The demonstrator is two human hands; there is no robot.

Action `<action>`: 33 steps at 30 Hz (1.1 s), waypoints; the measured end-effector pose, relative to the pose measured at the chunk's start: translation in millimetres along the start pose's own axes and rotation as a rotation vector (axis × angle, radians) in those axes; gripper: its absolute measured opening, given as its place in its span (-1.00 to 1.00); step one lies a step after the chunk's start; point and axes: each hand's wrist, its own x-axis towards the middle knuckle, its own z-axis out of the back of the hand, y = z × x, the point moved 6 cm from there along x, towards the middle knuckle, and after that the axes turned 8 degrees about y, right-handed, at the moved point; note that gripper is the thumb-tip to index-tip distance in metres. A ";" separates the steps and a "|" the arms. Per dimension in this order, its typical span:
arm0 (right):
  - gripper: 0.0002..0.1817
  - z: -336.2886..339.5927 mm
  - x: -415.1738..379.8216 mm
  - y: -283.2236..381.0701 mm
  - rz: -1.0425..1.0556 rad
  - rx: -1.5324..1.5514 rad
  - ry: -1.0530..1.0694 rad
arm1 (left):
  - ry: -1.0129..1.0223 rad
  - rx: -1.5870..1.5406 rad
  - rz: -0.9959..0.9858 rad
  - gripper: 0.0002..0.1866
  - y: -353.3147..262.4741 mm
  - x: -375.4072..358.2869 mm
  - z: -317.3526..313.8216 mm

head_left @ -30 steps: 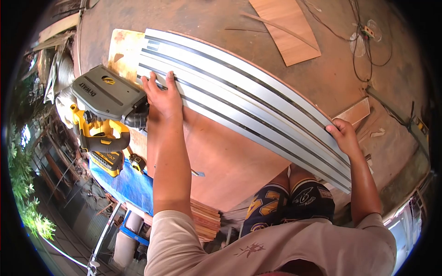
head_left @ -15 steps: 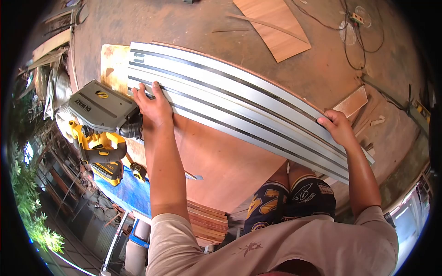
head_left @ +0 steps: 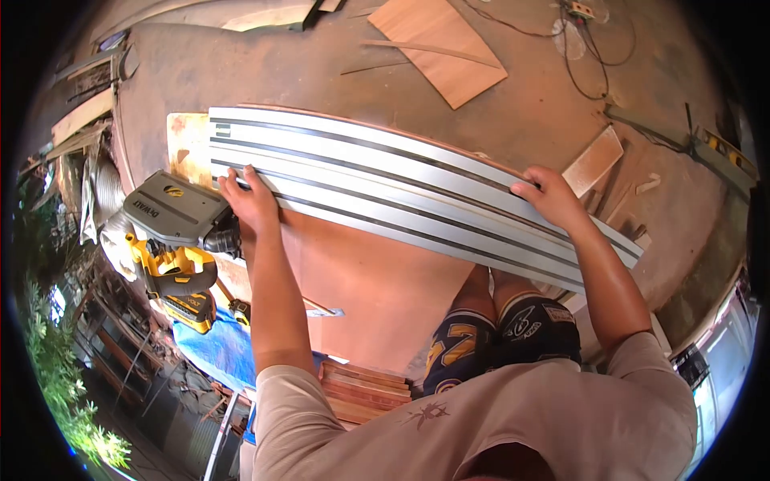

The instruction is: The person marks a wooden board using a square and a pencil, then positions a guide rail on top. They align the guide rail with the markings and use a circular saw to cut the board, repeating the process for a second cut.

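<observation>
A long silver guide rail [head_left: 385,188] with black strips lies across a reddish-brown wooden sheet [head_left: 369,272] in front of me. My left hand [head_left: 255,207] grips its near edge close to the left end, fingertips resting on top. Toward the other end, my right hand [head_left: 553,195] is wrapped over the far edge, thumb on the upper face. A yellow and black DeWalt saw [head_left: 172,216] stands just left of my left hand. The fingers of my right hand under the rail are hidden.
Stacked wood strips [head_left: 365,393] lie near my body, beside a blue tarp [head_left: 212,353]. Beyond the rail, a loose wooden panel [head_left: 445,56] rests on the floor. Cables [head_left: 597,60] run at the upper right, and a spirit level [head_left: 726,152] is at the far right.
The camera view has shifted and turned slightly, so the rail's left end appears lower and its right end higher. My right hand has moved a little left along the rail.
</observation>
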 end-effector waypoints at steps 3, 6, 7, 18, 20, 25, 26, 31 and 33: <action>-0.65 -1.9 0.4 -3.1 -0.003 -0.017 -0.010 | 0.075 0.068 -0.017 -0.41 -1.5 4.2 6.3; -0.61 -3.9 4.9 -16.8 -0.020 -0.016 0.017 | 0.142 0.132 -0.045 -0.44 5.0 15.4 9.6; -0.58 -4.6 5.4 -14.5 0.017 0.051 -0.011 | 0.209 0.121 -0.029 -0.44 -0.6 17.4 12.6; -0.44 -1.7 7.8 -6.4 0.040 0.048 0.055 | 0.568 0.407 -0.073 0.17 -16.1 36.9 3.1; -0.43 -0.9 5.5 -2.5 0.002 0.060 0.075 | 0.639 0.413 -0.027 0.19 -7.9 40.1 -2.8; -0.46 -6.7 -19.7 56.4 0.288 -0.290 -0.263 | 0.697 0.369 -0.038 0.21 7.6 48.5 -13.8; -0.47 -8.5 -23.6 71.1 0.410 -0.337 -0.337 | 0.671 0.361 -0.046 0.17 2.3 47.6 -10.9; -0.65 -2.9 8.0 66.1 0.380 -0.120 -0.289 | 0.657 0.266 -0.059 0.02 -28.1 36.5 1.5; -0.71 1.2 31.1 47.7 0.295 -0.022 -0.214 | 0.618 0.243 -0.084 -0.05 -35.5 34.0 3.7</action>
